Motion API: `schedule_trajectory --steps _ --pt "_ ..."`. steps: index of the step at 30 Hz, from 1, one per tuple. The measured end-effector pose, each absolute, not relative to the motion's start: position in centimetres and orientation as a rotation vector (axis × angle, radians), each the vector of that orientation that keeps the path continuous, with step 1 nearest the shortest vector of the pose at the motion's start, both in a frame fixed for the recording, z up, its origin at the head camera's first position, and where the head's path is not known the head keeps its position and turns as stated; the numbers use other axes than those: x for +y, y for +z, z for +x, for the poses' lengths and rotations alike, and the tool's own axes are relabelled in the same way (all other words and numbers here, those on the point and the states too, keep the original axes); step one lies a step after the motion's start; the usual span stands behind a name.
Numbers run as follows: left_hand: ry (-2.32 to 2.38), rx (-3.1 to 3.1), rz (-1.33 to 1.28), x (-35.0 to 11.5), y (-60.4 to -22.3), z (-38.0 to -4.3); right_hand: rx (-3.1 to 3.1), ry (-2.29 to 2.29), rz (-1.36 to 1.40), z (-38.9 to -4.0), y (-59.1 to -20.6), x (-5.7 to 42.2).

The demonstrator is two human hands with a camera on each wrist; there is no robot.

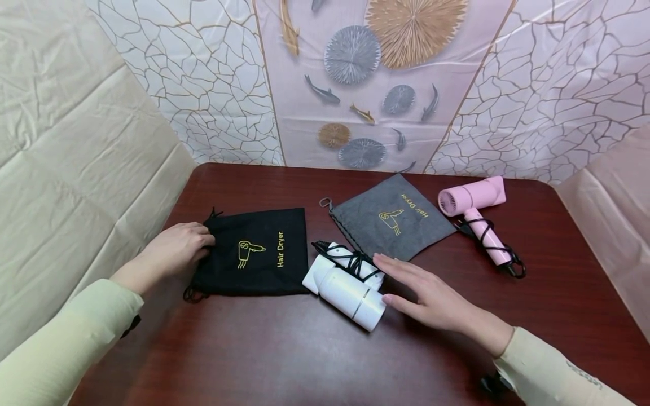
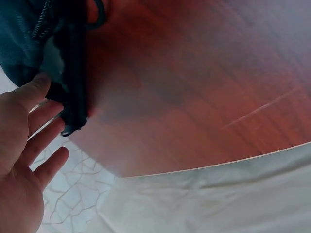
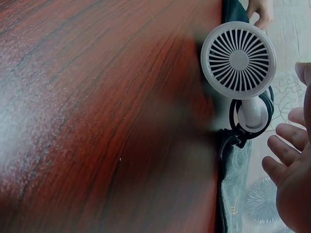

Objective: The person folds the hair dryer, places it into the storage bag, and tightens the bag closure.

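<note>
A black drawstring bag [image 1: 264,270] printed "Hair Dryer" lies flat at the left. My left hand [image 1: 183,247] is at its mouth; in the left wrist view the thumb [image 2: 39,85] touches the bag's edge [image 2: 75,82] and the other visible fingers are loosely extended. Right of the bag lies a white hair dryer [image 1: 345,293] with its black cord wound round the handle. Beside its air-inlet end hovers my right hand [image 1: 431,296], fingers spread and relaxed. The right wrist view shows the dryer's round grille [image 3: 238,60] with a gap between it and that hand.
Behind the white dryer lies a grey drawstring bag [image 1: 401,225] with yellow print. At the right back is a pink hair dryer [image 1: 472,194], its black cord wrapped round the handle. The dark red wooden table [image 1: 254,349] has patterned and cream cloth [image 1: 76,113] around it.
</note>
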State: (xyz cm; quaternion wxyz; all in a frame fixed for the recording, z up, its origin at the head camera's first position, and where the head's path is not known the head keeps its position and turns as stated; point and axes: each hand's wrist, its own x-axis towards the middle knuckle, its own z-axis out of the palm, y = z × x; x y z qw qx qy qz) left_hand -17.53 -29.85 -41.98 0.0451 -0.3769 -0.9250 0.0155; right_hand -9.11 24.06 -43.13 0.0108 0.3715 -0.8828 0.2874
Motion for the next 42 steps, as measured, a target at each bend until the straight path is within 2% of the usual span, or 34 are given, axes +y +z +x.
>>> schedule_trajectory --steps 11,20,25,33,42 --pt "-0.162 -2.941 -0.956 -27.2 -37.0 -18.4 -2.74 0.905 1.168 -9.3 -43.2 23.8" --pt "-0.351 -2.748 -0.925 -26.7 -33.9 -19.2 -2.756 0.901 1.156 -9.4 -43.2 23.8" --pt "-0.342 -2.723 -0.807 -27.1 -32.6 -19.5 -2.749 0.892 1.162 -9.6 -43.3 23.9" --pt "-0.395 -2.72 -0.404 -27.3 -31.4 -19.4 -2.75 0.903 1.161 -9.7 -43.3 23.9" --pt "-0.374 -2.884 -0.395 -24.2 -31.7 -18.5 -2.726 0.924 1.173 -9.6 -43.3 23.5"
